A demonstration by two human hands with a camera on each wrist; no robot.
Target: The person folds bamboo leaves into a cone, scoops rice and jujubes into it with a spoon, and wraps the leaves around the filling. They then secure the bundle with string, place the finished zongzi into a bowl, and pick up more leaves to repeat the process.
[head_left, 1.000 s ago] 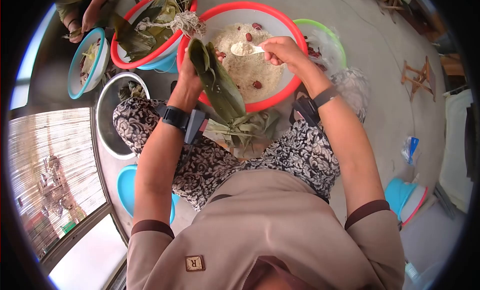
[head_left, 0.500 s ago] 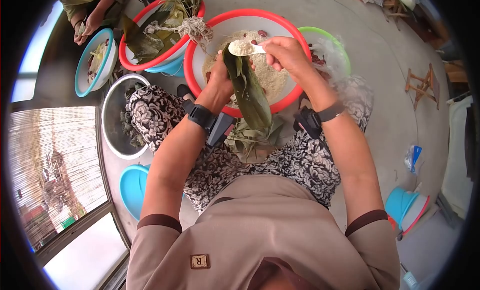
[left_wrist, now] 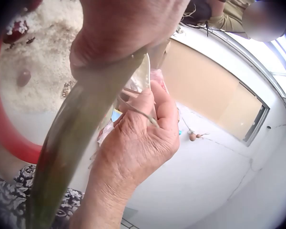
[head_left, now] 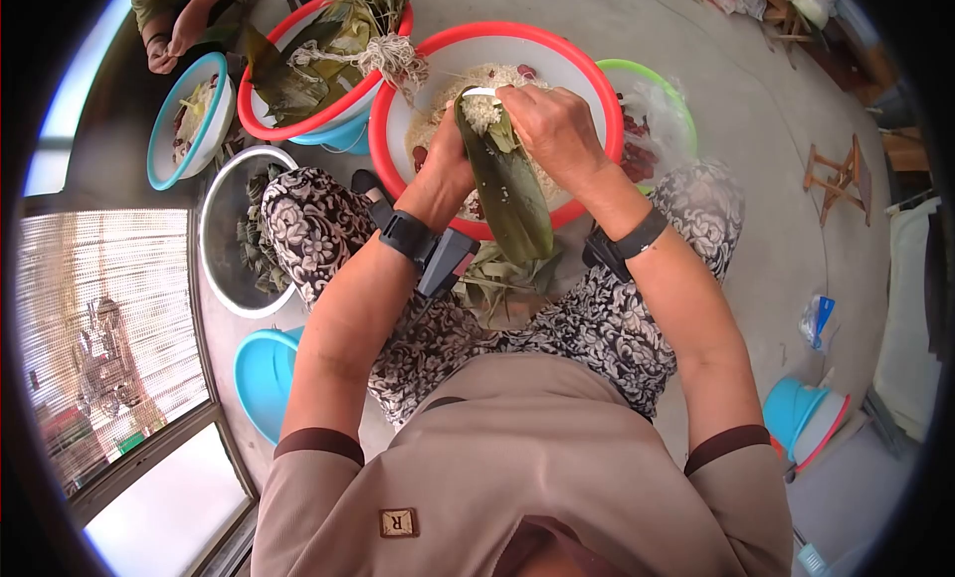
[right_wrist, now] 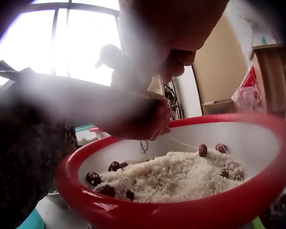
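Observation:
My left hand (head_left: 448, 161) grips a long green leaf (head_left: 515, 209) folded into a cone, its wide mouth facing up over the red-rimmed basin (head_left: 616, 129). White rice (head_left: 481, 114) fills the cone's mouth. Between thumb and fingers my right hand (head_left: 559, 129) pinches a white spoon (head_left: 479, 92), whose bowl lies at the far lip of the leaf, over the rice. In the left wrist view the spoon (left_wrist: 144, 74) shows edge-on beside the leaf (left_wrist: 69, 138). Loose rice (right_wrist: 176, 176) with dark red dates (right_wrist: 93, 178) lies in the basin below.
Another red-rimmed basin (head_left: 261, 129) with leaves and string (head_left: 383, 58) stands to the left. A metal basin (head_left: 206, 241) holds dark wrapped bundles. A green-rimmed basin (head_left: 686, 109) with dates is at the right. More leaves (head_left: 502, 279) lie between my knees. Another person's hands (head_left: 171, 48) are at upper left.
The leaf cone has shifted right with my left hand. The heaped spoon has moved from over the basin to the cone's mouth and turned over, and rice now lies inside the leaf.

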